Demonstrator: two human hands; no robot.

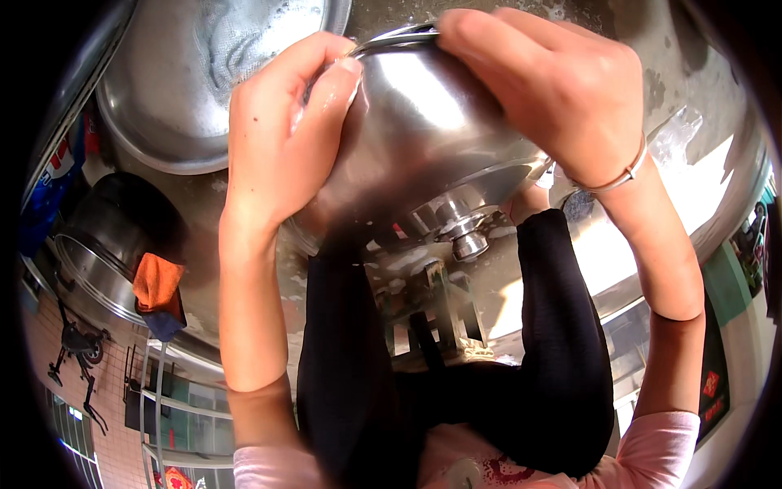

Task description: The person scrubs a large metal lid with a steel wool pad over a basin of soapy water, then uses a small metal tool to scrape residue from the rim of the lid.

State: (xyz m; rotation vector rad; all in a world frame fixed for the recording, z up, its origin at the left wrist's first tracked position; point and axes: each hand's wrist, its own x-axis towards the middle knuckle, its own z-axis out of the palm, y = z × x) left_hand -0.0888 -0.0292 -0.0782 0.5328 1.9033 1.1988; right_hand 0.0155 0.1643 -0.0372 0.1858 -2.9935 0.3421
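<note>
Between my hands is a shiny domed steel piece (419,110), perhaps a pot lid or a bowl, tilted with its rim upward. My left hand (281,134) grips the rim at the upper left, its wet thumb pressed near the edge and its fingers mostly hidden. Over the rim at the upper right, my right hand (554,90) is curled, slightly blurred, with a bracelet at the wrist. Below the dome shows a stepped steel knob (470,236); I cannot tell whether it is part of the same piece.
A wide steel basin (163,134) holding sudsy water stands at the upper left. Below it, a large steel pot (102,265) lies tilted, near an orange cloth (158,281). A clear plastic bag (676,134) is on the wet floor at right. My knees flank the work.
</note>
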